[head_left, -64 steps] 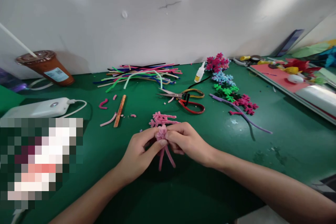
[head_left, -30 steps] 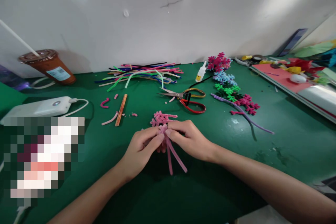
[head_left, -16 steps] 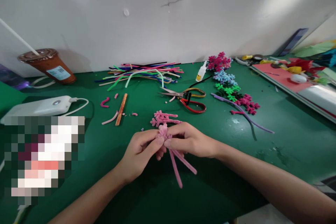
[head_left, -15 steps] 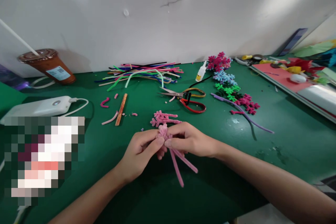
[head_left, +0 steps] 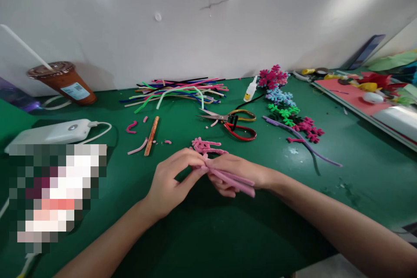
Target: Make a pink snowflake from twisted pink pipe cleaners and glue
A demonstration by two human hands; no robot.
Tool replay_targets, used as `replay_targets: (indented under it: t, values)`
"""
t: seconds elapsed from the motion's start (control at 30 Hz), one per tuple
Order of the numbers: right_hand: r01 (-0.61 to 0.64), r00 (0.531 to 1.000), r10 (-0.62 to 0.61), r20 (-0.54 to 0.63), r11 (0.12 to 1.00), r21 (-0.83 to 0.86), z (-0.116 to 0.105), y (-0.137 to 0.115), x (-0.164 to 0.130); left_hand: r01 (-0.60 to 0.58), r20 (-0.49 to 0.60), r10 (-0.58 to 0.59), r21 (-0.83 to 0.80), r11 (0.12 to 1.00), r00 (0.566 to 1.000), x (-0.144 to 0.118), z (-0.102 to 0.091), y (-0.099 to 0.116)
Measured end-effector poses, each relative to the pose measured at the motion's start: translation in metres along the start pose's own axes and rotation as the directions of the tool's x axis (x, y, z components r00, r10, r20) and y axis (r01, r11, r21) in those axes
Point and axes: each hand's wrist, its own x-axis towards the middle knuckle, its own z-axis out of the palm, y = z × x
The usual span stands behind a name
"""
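A pink pipe cleaner piece (head_left: 236, 182) is pinched between my two hands, its two long ends pointing right and toward me. My left hand (head_left: 176, 176) grips its bunched end with thumb and fingertips. Against that same end, my right hand (head_left: 231, 169) is closed, the long strands lying over its palm side. Fingers cover most of the bunched part. Just beyond my hands lies another looped pink pipe cleaner piece (head_left: 205, 144). Scissors (head_left: 231, 118) with one yellow and one red handle rest behind it, blades partly apart.
Loose pipe cleaners (head_left: 176, 91) lie along the wall. A glue bottle (head_left: 250, 90) stands beside pipe cleaner snowflakes (head_left: 273, 77). At left are a drink cup (head_left: 65, 82), a white power bank (head_left: 48, 134) and a brown stick (head_left: 151, 136) among pink scraps.
The pink pipe cleaner piece has turned, so its long ends swing from pointing toward me to pointing right. My right hand has rolled over, and my left fingers have shifted on the bunched end.
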Motion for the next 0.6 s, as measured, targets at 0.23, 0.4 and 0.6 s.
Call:
replay_targets:
  t: [0.23, 0.4, 0.6]
  values:
    - [0.164, 0.951, -0.237, -0.198, 0.930, -0.328, -0.0033, -0.0049, -0.0036, 0.298, 0.088, -0.293, -0.038, 0.954, 0.952, -0.0015, 0.0018, 0.0003]
    - [0.162, 0.947, -0.235, -0.218, 0.938, -0.306, -0.0050, -0.0004, -0.0027, 0.339, 0.221, -0.295, -0.200, 0.919, 0.930, 0.0005, 0.0010, 0.0040]
    - [0.151, 0.963, -0.197, -0.186, 0.960, -0.235, -0.0084, 0.0030, -0.0023, 0.378, 0.288, -0.299, -0.275, 0.884, 0.910, 0.0015, 0.0005, 0.0058]
